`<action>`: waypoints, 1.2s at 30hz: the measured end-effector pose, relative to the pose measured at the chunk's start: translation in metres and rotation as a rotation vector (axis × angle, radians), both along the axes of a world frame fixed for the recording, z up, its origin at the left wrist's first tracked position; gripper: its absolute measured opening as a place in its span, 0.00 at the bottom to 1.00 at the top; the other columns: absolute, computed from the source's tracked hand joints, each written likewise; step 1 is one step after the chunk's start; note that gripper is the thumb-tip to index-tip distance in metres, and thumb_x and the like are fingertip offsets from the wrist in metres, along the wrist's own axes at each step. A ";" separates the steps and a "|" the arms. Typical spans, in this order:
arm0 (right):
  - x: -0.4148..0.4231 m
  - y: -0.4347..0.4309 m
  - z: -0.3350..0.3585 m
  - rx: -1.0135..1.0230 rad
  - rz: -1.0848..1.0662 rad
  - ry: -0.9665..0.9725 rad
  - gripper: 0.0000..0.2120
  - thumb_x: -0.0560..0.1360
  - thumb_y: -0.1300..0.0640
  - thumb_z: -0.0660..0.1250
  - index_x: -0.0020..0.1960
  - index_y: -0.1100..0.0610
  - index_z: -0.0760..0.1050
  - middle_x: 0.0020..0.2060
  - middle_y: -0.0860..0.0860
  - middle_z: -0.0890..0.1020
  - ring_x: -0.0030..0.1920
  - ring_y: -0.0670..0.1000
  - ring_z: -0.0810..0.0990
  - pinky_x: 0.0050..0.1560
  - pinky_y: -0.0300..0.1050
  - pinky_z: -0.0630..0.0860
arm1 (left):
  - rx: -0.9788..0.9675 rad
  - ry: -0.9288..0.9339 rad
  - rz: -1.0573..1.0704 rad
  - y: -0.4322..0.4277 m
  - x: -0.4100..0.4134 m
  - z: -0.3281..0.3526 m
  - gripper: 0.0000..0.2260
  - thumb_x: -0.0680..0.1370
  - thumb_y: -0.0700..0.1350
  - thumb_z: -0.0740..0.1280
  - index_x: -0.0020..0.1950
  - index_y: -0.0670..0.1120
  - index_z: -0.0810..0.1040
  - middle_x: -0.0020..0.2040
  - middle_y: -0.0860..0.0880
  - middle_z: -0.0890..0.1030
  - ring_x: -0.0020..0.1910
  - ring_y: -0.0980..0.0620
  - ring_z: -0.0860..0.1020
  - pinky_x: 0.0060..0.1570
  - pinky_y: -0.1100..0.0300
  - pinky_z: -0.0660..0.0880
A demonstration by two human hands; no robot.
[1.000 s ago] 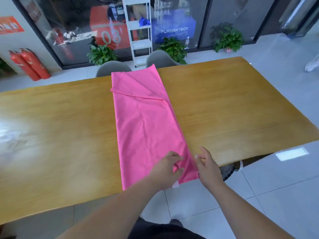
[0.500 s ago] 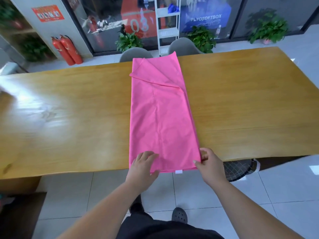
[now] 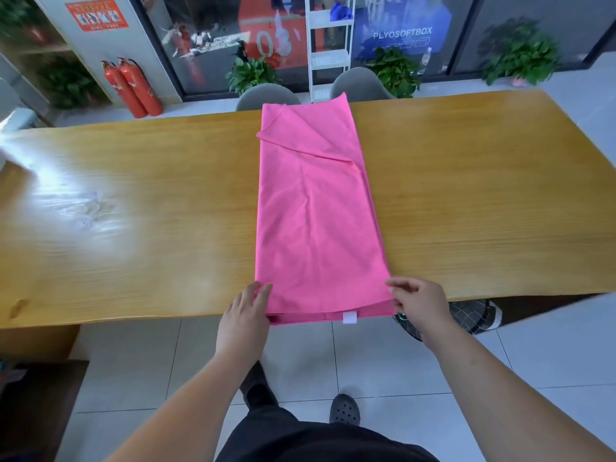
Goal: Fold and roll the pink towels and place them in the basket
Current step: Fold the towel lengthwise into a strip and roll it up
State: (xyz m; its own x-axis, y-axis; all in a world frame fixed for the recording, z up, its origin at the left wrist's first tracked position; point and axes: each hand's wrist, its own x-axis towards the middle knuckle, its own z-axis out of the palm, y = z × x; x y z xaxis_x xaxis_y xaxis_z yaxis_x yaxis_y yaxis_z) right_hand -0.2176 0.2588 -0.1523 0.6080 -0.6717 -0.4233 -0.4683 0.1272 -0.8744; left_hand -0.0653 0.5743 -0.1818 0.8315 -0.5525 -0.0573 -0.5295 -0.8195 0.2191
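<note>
While pink towel (image 3: 316,211) lies folded on table (image 3: 133,211), left hand (image 3: 245,315) flat on near corner, right hand (image 3: 420,303) pinching other corner

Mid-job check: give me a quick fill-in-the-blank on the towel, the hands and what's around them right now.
1. The pink towel lies as a long folded strip on the wooden ___.
2. The small tag on its near edge is ___.
3. The left hand touches the towel's near left corner; the right hand pinches its near ___ corner.
4. By the far wall stand ___ red fire extinguishers.
Missing words: table; white; right; two.
</note>
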 end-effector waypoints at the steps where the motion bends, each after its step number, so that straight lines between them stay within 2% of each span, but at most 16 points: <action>1: 0.002 -0.001 0.007 0.009 -0.027 -0.089 0.11 0.78 0.66 0.74 0.49 0.50 0.89 0.47 0.54 0.89 0.45 0.53 0.87 0.55 0.53 0.85 | -0.035 0.003 0.039 0.004 0.002 0.002 0.34 0.72 0.33 0.69 0.77 0.49 0.70 0.72 0.47 0.73 0.62 0.42 0.79 0.56 0.47 0.79; 3: -0.002 0.000 0.014 -0.032 -0.049 -0.170 0.10 0.78 0.64 0.74 0.50 0.50 0.89 0.46 0.49 0.89 0.49 0.54 0.88 0.55 0.52 0.84 | -0.112 0.044 0.122 0.012 0.004 0.007 0.32 0.75 0.38 0.71 0.78 0.52 0.69 0.73 0.49 0.70 0.64 0.44 0.76 0.57 0.47 0.78; 7: -0.016 0.000 -0.011 -0.150 0.064 0.132 0.12 0.77 0.60 0.75 0.44 0.42 0.88 0.39 0.41 0.87 0.42 0.54 0.87 0.47 0.55 0.86 | -0.145 0.147 0.269 0.021 0.002 0.001 0.34 0.78 0.51 0.74 0.81 0.55 0.63 0.74 0.50 0.64 0.70 0.46 0.69 0.60 0.48 0.77; 9: -0.020 0.000 -0.019 -0.167 0.083 0.186 0.12 0.77 0.59 0.75 0.43 0.43 0.88 0.38 0.42 0.87 0.34 0.49 0.83 0.36 0.46 0.82 | -0.127 0.183 0.316 0.022 0.000 -0.002 0.34 0.78 0.54 0.73 0.81 0.54 0.63 0.72 0.49 0.65 0.69 0.46 0.70 0.61 0.48 0.76; 11: -0.019 0.002 -0.019 -0.220 0.088 0.199 0.11 0.78 0.59 0.74 0.44 0.44 0.87 0.41 0.43 0.87 0.35 0.48 0.82 0.33 0.41 0.75 | -0.129 0.201 0.367 0.020 -0.001 -0.003 0.33 0.78 0.56 0.73 0.80 0.53 0.65 0.69 0.48 0.68 0.67 0.46 0.71 0.61 0.47 0.77; 14: -0.022 0.009 -0.021 -0.244 0.085 0.200 0.08 0.79 0.59 0.74 0.47 0.45 0.86 0.43 0.42 0.86 0.43 0.46 0.84 0.38 0.40 0.73 | -0.129 0.212 0.412 0.021 -0.006 -0.006 0.27 0.78 0.58 0.72 0.74 0.51 0.69 0.66 0.49 0.71 0.64 0.46 0.74 0.59 0.47 0.77; 18: -0.026 0.011 -0.029 -0.277 0.056 0.250 0.05 0.77 0.55 0.76 0.47 0.45 0.83 0.40 0.43 0.85 0.44 0.47 0.84 0.42 0.44 0.76 | -0.128 0.265 0.456 0.020 -0.014 -0.007 0.18 0.79 0.57 0.71 0.62 0.53 0.69 0.55 0.54 0.76 0.52 0.49 0.78 0.52 0.47 0.77; 20: -0.028 0.011 -0.030 -0.287 0.033 0.291 0.07 0.77 0.53 0.76 0.48 0.46 0.79 0.41 0.44 0.85 0.44 0.48 0.83 0.42 0.46 0.75 | -0.137 0.337 0.463 0.020 -0.018 -0.010 0.16 0.78 0.52 0.71 0.58 0.54 0.66 0.52 0.56 0.77 0.48 0.51 0.79 0.48 0.49 0.77; 23: -0.031 0.014 -0.032 -0.294 0.052 0.334 0.10 0.78 0.50 0.75 0.51 0.49 0.74 0.44 0.43 0.83 0.44 0.46 0.81 0.41 0.46 0.72 | -0.330 0.504 0.525 0.015 -0.022 -0.010 0.12 0.79 0.43 0.69 0.58 0.51 0.68 0.54 0.55 0.80 0.50 0.53 0.80 0.47 0.51 0.78; 25: -0.031 0.016 -0.032 -0.247 0.098 0.318 0.11 0.80 0.48 0.73 0.52 0.49 0.72 0.49 0.42 0.81 0.47 0.46 0.80 0.42 0.47 0.72 | -0.461 0.558 0.609 0.010 -0.023 -0.004 0.10 0.82 0.45 0.66 0.62 0.48 0.69 0.56 0.52 0.81 0.50 0.55 0.79 0.48 0.53 0.75; 28: -0.029 0.020 -0.033 -0.146 0.109 0.259 0.09 0.81 0.47 0.71 0.53 0.48 0.72 0.51 0.45 0.81 0.50 0.49 0.80 0.44 0.48 0.73 | -0.559 0.598 0.667 0.006 -0.022 0.002 0.13 0.84 0.51 0.67 0.64 0.47 0.70 0.56 0.52 0.82 0.49 0.55 0.80 0.46 0.54 0.73; 30: -0.028 0.020 -0.033 -0.106 0.074 0.205 0.09 0.81 0.48 0.72 0.52 0.48 0.73 0.51 0.47 0.83 0.51 0.52 0.81 0.46 0.50 0.76 | -0.600 0.608 0.704 0.004 -0.019 0.003 0.15 0.83 0.52 0.69 0.64 0.47 0.70 0.54 0.53 0.83 0.49 0.55 0.80 0.45 0.54 0.73; 33: -0.029 0.017 -0.032 -0.043 0.041 0.119 0.07 0.81 0.56 0.73 0.51 0.50 0.74 0.47 0.53 0.85 0.51 0.56 0.85 0.56 0.60 0.83 | -0.629 0.613 0.763 0.003 -0.014 0.002 0.11 0.82 0.47 0.71 0.60 0.49 0.72 0.50 0.53 0.85 0.46 0.51 0.82 0.46 0.51 0.78; 36: -0.033 0.013 -0.028 0.014 0.049 0.061 0.08 0.81 0.63 0.71 0.54 0.51 0.77 0.48 0.55 0.86 0.52 0.55 0.86 0.61 0.58 0.83 | -0.646 0.649 0.747 0.011 -0.011 -0.004 0.10 0.81 0.44 0.71 0.56 0.53 0.73 0.43 0.53 0.87 0.45 0.48 0.85 0.47 0.47 0.80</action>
State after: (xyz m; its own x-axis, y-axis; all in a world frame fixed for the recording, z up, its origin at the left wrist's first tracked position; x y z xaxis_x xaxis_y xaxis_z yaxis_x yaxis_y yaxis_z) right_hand -0.2504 0.2716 -0.1802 0.6130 -0.6355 -0.4694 -0.5266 0.1143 -0.8424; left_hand -0.0761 0.5850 -0.1854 0.8790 -0.0230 -0.4764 0.3973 -0.5171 0.7581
